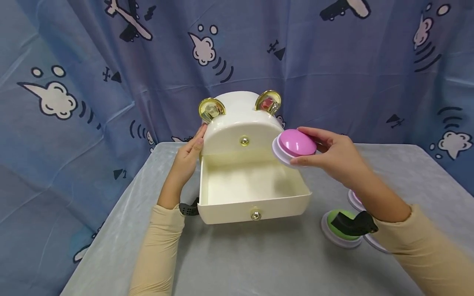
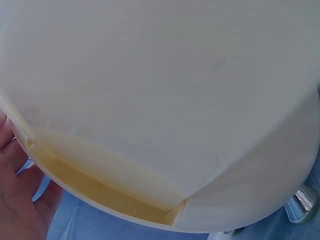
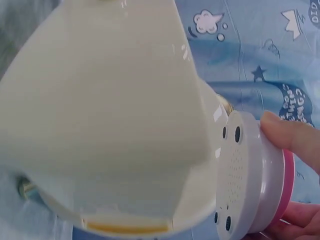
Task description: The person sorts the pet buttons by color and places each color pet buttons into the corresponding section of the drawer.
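Note:
My right hand [image 1: 333,154] grips a pink buzzer button [image 1: 296,143] between thumb and fingers, above the right side of the open drawer [image 1: 240,181]. The right wrist view shows the white underside of the buzzer button [image 3: 237,175], with small holes and dark feet. A cream drawer box [image 1: 237,131] with gold, ear-like pieces on top stands in the middle of the table, its lower drawer pulled out. My left hand [image 1: 187,158] rests along the box's left side, fingers fairly straight. Nothing lies on the visible drawer floor.
A green buzzer button [image 1: 342,224] sits on the grey table [image 1: 259,263] right of the drawer. Beside it, a pink one [image 1: 354,199] and another white base [image 1: 375,242] are partly hidden by my right forearm. A blue patterned curtain [image 1: 237,45] hangs behind the table.

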Demonstrator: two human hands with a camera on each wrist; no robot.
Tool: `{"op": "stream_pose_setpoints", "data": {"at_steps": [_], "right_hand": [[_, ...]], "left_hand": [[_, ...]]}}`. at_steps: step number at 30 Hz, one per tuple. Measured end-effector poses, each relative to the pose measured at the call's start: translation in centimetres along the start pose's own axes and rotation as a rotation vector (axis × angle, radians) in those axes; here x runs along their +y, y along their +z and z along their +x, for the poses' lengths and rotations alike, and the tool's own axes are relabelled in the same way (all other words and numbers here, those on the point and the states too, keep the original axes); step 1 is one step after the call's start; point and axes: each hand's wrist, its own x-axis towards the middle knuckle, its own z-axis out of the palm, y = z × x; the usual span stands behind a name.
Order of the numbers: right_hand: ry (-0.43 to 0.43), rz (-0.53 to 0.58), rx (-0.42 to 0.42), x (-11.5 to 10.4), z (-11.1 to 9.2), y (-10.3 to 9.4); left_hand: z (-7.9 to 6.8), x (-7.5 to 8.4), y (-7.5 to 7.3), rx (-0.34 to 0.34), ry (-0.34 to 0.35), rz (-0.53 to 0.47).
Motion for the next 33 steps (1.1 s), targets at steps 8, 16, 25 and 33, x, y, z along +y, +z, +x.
{"op": "stream_pose_setpoints", "data": {"at_steps": [8, 16, 25, 33], "right_hand": [[-0.078, 0.098, -0.06, -1.4, 0.4, 2.1], [-0.126, 0.165, -0.116, -2.3, 0.8, 4.4], [-0.198, 0.259, -0.215, -3.3, 1.4, 7.3], [-0.253, 0.174, -0.265, -4.1, 1.8, 9.6]], "left_hand": [[0.0, 0.1, 0.0, 0.005, -0.008, 0.001], [0.0, -0.1, 0.1, 0.014, 0.0, 0.006], [0.1, 0.0, 0.1, 0.016, 0.007, 0.004], [0.0, 0.1, 0.1, 0.022, -0.016, 0.006]]}}
